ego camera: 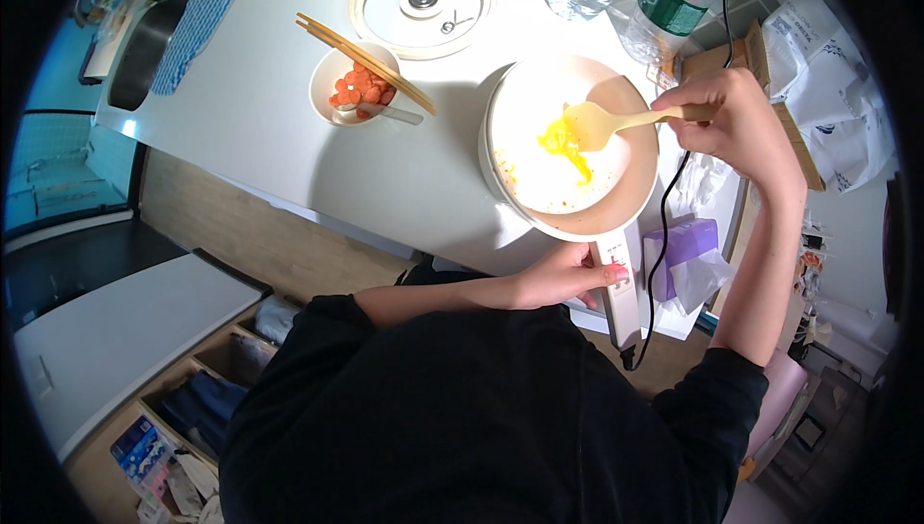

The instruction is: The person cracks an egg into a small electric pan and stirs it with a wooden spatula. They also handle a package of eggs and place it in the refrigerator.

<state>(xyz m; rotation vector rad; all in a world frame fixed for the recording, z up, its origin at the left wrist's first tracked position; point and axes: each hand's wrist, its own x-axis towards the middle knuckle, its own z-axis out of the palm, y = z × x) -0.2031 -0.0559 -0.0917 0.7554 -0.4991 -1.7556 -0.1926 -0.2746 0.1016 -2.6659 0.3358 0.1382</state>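
Note:
My left hand (559, 277) grips the handle of a white electric frying pan (642, 185) near its control buttons, the thumb lying over them. Yellow scrambled egg (561, 141) lies in the pan, with small bits scattered around it. From the right, my right hand (729, 116) holds a pale yellow spatula (598, 125), whose blade touches the egg. Left of the pan, a white bowl (320, 84) contains orange slices (361, 84), apparently carrot, and a light-handled spoon (397, 114). Wooden chopsticks (372, 62) rest across the bowl.
A round glass lid (382, 8) lies behind the bowl. Water bottles (668, 8) stand behind the pan. A black power cord (663, 228) runs from the handle past a purple tissue pack (678, 250). A blue checked cloth (189, 40) lies at the left by the sink.

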